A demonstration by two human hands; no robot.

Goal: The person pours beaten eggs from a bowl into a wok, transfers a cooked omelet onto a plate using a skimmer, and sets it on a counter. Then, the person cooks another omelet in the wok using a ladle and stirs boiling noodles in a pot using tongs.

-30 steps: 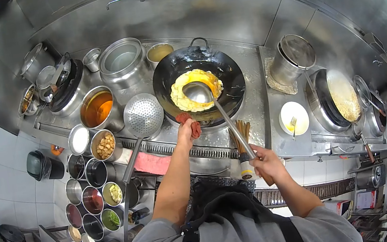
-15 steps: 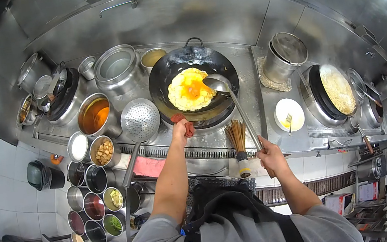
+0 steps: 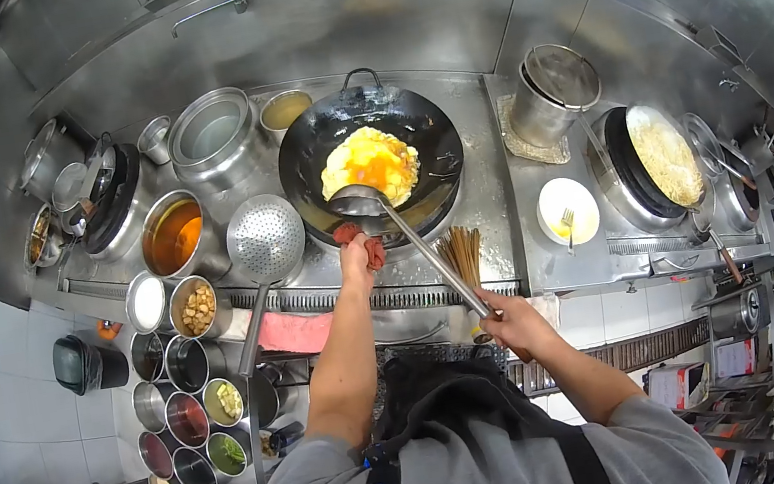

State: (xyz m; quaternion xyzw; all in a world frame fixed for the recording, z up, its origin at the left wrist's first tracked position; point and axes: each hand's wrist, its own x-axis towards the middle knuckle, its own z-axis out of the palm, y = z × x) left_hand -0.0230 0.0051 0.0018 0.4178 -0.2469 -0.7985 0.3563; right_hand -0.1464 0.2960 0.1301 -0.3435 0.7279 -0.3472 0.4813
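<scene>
A black wok [image 3: 424, 125] on the range holds a round of yellow egg [image 3: 370, 164], with orange runny yolk on top. My left hand [image 3: 356, 265] is closed around a folded red cloth [image 3: 372, 250] at the wok's near rim; whatever part of the rim lies under the cloth is hidden. In my right hand [image 3: 519, 324] is the long handle of a steel ladle [image 3: 428, 256]. The ladle's bowl sits at the near edge of the egg, inside the wok, just beyond the cloth.
Left of the wok lie a perforated skimmer [image 3: 265, 241] and a pot of orange liquid [image 3: 176, 237]. Several ingredient tins [image 3: 186, 416] stand at lower left. A bamboo brush [image 3: 464, 265] is beside the ladle handle. Rightward are a white bowl with a fork [image 3: 575, 202] and another filled wok [image 3: 666, 159].
The ladle's bowl has moved from the right side of the egg to its near edge, and my right hand has shifted left. My left hand stays at the wok's rim.
</scene>
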